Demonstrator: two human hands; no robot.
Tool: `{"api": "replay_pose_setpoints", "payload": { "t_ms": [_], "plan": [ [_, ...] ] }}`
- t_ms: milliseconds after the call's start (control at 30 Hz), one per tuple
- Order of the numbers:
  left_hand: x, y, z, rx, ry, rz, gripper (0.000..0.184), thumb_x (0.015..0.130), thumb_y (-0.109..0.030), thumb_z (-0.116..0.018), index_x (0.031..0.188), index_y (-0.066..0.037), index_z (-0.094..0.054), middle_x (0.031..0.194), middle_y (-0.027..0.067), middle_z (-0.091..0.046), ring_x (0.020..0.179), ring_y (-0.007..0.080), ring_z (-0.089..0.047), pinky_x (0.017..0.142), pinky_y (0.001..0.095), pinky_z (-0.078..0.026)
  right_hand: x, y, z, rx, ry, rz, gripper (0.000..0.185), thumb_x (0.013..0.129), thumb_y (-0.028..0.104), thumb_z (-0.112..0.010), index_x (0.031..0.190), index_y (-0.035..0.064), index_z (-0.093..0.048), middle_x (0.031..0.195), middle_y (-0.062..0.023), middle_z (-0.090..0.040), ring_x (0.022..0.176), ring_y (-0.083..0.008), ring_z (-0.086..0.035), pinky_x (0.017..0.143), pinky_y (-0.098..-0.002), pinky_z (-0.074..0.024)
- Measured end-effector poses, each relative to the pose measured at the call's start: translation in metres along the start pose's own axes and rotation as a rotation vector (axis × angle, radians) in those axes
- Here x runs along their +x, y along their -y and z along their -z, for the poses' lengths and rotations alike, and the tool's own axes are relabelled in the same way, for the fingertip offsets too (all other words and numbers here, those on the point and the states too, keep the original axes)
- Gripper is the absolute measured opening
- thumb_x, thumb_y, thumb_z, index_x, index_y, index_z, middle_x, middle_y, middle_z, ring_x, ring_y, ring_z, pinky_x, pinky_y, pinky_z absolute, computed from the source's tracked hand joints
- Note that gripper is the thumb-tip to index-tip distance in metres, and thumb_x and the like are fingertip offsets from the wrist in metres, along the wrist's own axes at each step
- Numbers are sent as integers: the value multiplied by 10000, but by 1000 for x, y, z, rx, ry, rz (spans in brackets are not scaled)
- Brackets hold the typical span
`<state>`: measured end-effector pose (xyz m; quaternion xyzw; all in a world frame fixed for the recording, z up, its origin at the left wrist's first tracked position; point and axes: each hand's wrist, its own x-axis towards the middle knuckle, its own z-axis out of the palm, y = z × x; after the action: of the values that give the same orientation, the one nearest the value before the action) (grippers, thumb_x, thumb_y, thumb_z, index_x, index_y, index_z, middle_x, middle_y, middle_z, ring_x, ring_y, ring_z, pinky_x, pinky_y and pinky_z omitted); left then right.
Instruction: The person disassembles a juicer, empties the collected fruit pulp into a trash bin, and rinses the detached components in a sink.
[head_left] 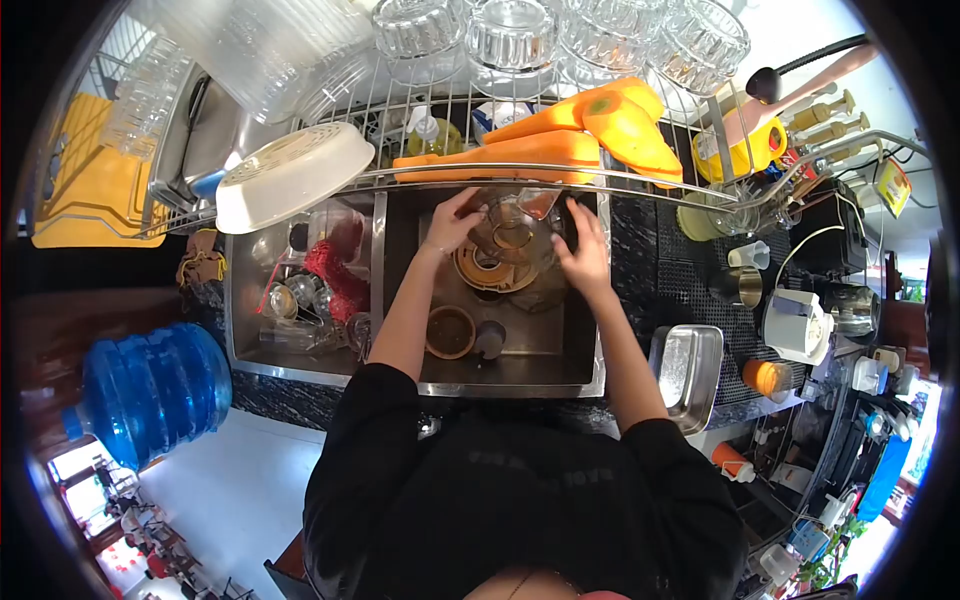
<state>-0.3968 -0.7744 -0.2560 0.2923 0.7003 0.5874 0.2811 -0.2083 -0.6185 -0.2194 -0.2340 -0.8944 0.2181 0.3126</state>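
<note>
In the right basin of the sink (576, 355), a clear, see-through container (512, 222) sits between my two hands, its exact kind hard to make out. My left hand (455, 222) curls around its left side. On the opposite side, my right hand (585, 255) grips it with thumb and fingers apart. Beneath the container lies a round, tan slotted part (478, 277), partly covered. Closer to me, a brown-rimmed round bowl (450, 332) and a small grey cup (490, 340) rest on the basin floor.
A wire rack (690, 185) above the sink carries orange plastic pieces (510, 152), a cream colander (290, 175) and several upturned glasses (510, 35). The left basin holds glassware and a red mesh cloth (338, 280). A steel tray (692, 375) stands on the right counter.
</note>
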Motion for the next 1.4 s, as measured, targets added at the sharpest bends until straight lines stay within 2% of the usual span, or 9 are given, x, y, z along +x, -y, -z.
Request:
{"api": "replay_pose_setpoints", "payload": {
  "t_ms": [100, 300, 433, 700, 833, 1000, 1267, 1333, 1400],
  "plan": [
    [-9, 17, 6, -627, -12, 134, 521, 748, -9, -501, 1266, -55, -469, 984, 90, -618, 798, 197, -584, 674, 214, -449, 32, -3, -16, 525, 463, -157, 432, 721, 196, -633, 1127, 81, -544, 888, -145, -622, 741, -299, -596, 676, -345, -475],
    [-19, 94, -4, -923, -26, 230, 621, 731, -2, -507, 1335, -77, -381, 1098, 103, -584, 861, 210, -576, 763, 201, -425, 61, 30, -28, 56, 786, -354, 365, 717, 165, -639, 1074, 122, -578, 902, -94, -635, 752, -284, -602, 674, -338, -473],
    [-48, 151, -39, -99, -525, 799, 660, 740, -143, -594, 1349, -67, -351, 1342, 140, -391, 1133, 264, -462, 910, 331, -408, 36, 29, -28, -268, 503, -93, 351, 714, 187, -641, 1054, 125, -584, 790, -103, -633, 641, -275, -580, 620, -337, -472],
    [-46, 152, -85, -559, -385, 960, 527, 783, -218, -614, 1263, -105, -429, 1144, 131, -535, 909, 260, -579, 761, 316, -486, -11, 25, 2, 138, 41, -357, 416, 674, 156, -672, 1070, 88, -564, 769, -123, -634, 609, -301, -583, 569, -357, -470],
    [-6, 148, -98, -61, -117, 506, 443, 759, -236, -636, 1167, -108, -523, 1008, 128, -593, 794, 232, -580, 674, 333, -473, -30, 48, 19, 179, -198, -386, 379, 705, 42, -679, 1063, 48, -558, 918, -113, -627, 728, -215, -594, 668, -289, -476],
    [41, 25, -113, 699, 120, 612, 526, 682, -306, -697, 1131, -85, -535, 985, 112, -623, 853, 243, -598, 710, 340, -473, -51, 62, 33, 196, -325, -404, 399, 743, 43, -672, 1111, 42, -519, 992, -114, -602, 793, -200, -586, 713, -272, -468],
    [20, -19, -113, 107, 9, 153, 371, 711, -272, -663, 1020, -72, -618, 1004, 104, -631, 893, 249, -601, 794, 345, -459, -54, 64, 55, 443, -367, -693, 401, 769, 61, -667, 1122, 64, -478, 1023, -107, -573, 809, -170, -572, 740, -260, -458],
    [13, 56, -84, 613, 152, -177, 460, 688, -132, -660, 1125, -44, -544, 1180, 127, -551, 1037, 272, -546, 884, 328, -427, -54, 63, 44, 547, -387, -741, 395, 763, 50, -663, 1110, 58, -473, 1000, -105, -570, 802, -173, -570, 737, -270, -463],
    [8, 62, -62, 469, 91, -73, 490, 680, -132, -657, 1147, -44, -536, 1213, 127, -528, 1061, 267, -531, 894, 325, -420, -54, 62, 25, 749, -423, -828, 384, 752, 28, -656, 1084, 48, -463, 955, -102, -564, 787, -181, -565, 733, -290, -475]
  ]
}}
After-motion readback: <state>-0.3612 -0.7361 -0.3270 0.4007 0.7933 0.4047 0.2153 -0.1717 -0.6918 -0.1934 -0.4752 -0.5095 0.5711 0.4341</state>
